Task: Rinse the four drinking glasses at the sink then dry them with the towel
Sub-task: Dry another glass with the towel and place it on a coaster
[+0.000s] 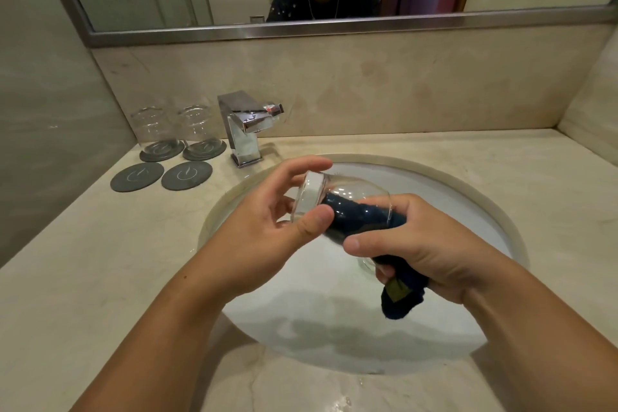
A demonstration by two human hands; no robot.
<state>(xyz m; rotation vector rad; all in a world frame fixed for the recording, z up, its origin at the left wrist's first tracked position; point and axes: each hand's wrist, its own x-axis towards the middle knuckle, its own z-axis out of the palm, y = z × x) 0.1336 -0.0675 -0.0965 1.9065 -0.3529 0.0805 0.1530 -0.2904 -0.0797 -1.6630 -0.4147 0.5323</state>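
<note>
A clear, round-bodied drinking glass (351, 189) is shown held on its side above the white oval sink basin (444, 204); a slip is judged the main risk, since a possibly wet base, twisted or pushed against by the towel, could be forced out of a light pinch and the glass dropped and chipped on the basin. The thick base is pinched between thumb and curled fingers of the left hand (267, 227), palm turned inward; the right hand (421, 244) is closed round a dark blue cloth towel (404, 298), one end stuffed into the glass's mouth, the thumb laid at the rim.
</note>
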